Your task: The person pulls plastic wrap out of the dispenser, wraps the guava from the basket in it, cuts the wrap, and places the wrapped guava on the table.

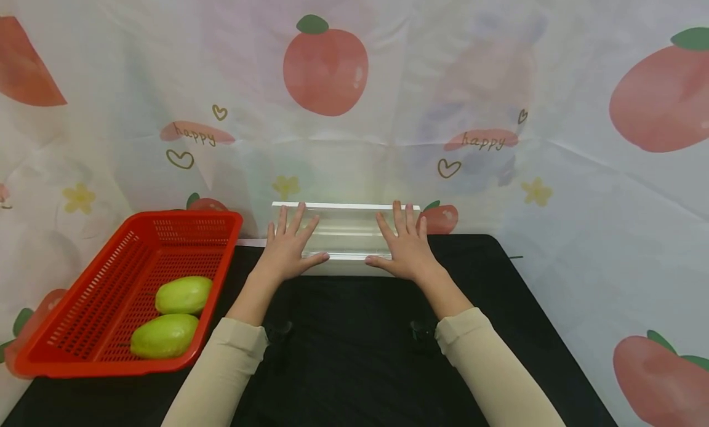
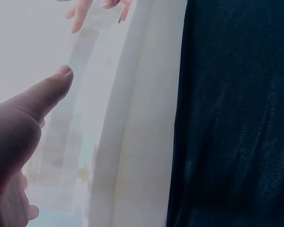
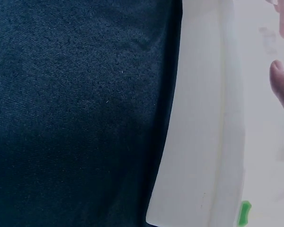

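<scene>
At the far edge of the black table stands a pale, see-through rectangular piece (image 1: 349, 223) with a white upper rim; its exact kind cannot be told. Over its left end my left hand (image 1: 287, 251) lies with fingers spread and thumb pointing inward. My right hand (image 1: 407, 248) mirrors it at the right end. Neither hand curls round anything, and whether the palms touch the surface cannot be told. In the left wrist view, the left thumb (image 2: 49, 92) stretches over the pale surface beside a white front strip (image 2: 146, 123). The right thumb (image 3: 281, 85) shows at the right wrist view's edge.
A red plastic basket (image 1: 111, 251) stands on the left, holding two green oval fruits, one nearer (image 1: 164, 336) and one farther (image 1: 184, 295). Black cloth (image 1: 354, 359) covers the table. Behind hangs a fruit-print curtain (image 1: 376, 150).
</scene>
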The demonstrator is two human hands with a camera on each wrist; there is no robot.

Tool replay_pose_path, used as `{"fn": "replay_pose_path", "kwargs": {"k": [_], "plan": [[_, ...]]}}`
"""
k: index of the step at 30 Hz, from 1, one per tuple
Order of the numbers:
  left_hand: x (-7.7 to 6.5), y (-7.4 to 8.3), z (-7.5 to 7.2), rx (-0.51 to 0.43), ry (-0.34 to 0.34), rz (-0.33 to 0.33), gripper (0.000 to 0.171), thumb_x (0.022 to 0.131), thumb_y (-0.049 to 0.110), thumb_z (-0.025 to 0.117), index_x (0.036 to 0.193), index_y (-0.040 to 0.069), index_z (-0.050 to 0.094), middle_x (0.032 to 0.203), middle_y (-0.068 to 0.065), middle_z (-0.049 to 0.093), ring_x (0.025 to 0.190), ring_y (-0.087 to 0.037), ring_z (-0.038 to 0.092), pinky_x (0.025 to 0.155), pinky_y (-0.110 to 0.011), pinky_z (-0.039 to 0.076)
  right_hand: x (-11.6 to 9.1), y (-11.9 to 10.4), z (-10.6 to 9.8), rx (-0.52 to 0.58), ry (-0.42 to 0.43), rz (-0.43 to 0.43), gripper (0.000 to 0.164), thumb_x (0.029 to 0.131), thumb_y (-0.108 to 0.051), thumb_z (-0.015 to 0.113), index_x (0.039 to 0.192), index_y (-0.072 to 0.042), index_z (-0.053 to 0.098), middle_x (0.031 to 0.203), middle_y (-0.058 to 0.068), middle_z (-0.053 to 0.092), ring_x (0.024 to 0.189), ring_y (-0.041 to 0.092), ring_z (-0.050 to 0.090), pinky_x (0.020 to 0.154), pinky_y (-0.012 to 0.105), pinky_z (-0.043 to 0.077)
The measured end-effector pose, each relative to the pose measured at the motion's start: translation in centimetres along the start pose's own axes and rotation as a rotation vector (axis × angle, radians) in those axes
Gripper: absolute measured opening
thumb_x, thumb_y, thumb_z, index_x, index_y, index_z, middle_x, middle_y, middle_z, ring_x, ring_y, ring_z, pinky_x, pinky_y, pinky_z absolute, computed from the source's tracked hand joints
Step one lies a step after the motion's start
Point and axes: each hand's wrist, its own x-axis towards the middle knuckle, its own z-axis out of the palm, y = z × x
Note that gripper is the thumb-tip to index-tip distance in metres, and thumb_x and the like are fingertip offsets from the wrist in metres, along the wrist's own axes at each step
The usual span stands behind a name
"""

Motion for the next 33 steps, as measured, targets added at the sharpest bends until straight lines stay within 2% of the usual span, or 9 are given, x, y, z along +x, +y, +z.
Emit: {"fn": "replay_pose_path", "kwargs": {"k": [8,13,18,33], "plan": [[0.5,-0.2,0.4,-0.009,0.003,-0.002,0.09,0.088,0.062,0.063,0.159,0.023,0.025,0.168,-0.009,-0.007,0.149,-0.049,-0.014,0.115,-0.07,0.004,0.4,0.1,-0.1,0.003,-0.041,0.027,0.106,0.086,-0.074,0.055,0.162,-0.017,0.007,0.164,0.019,-0.019,0.149,0.042,-0.022,0.116,0.067,-0.004],[0.7,-0.3,0.5,0.008,-0.002,-0.007,0.089,0.088,0.062,0.062,0.159,0.024,0.026,0.168,-0.01,-0.007,0.148,-0.05,-0.015,0.115,-0.07,0.006,0.7,0.1,0.3,-0.022,-0.036,0.021,0.106,0.086,-0.075,0.054,0.162,-0.018,0.006,0.164,0.02,-0.018,0.15,0.045,-0.016,0.116,0.068,-0.001],[0.7,-0.3,0.5,0.003,-0.01,0.001,0.088,0.089,0.062,0.062,0.159,0.024,0.026,0.168,-0.01,-0.01,0.147,-0.052,-0.018,0.115,-0.071,0.003,0.8,0.2,0.5,-0.044,-0.016,0.017,0.105,0.086,-0.074,0.056,0.162,-0.018,0.01,0.164,0.022,-0.016,0.15,0.048,-0.011,0.116,0.069,0.003],[1.0,-0.4,0.3,0.017,0.004,0.009,0.087,0.089,0.061,0.063,0.159,0.022,0.029,0.168,-0.012,-0.005,0.146,-0.053,-0.018,0.114,-0.071,0.003,1.1,0.1,0.7,-0.001,-0.016,0.022,0.105,0.086,-0.073,0.057,0.162,-0.017,0.01,0.164,0.021,-0.018,0.15,0.045,-0.016,0.115,0.07,0.0]]}}
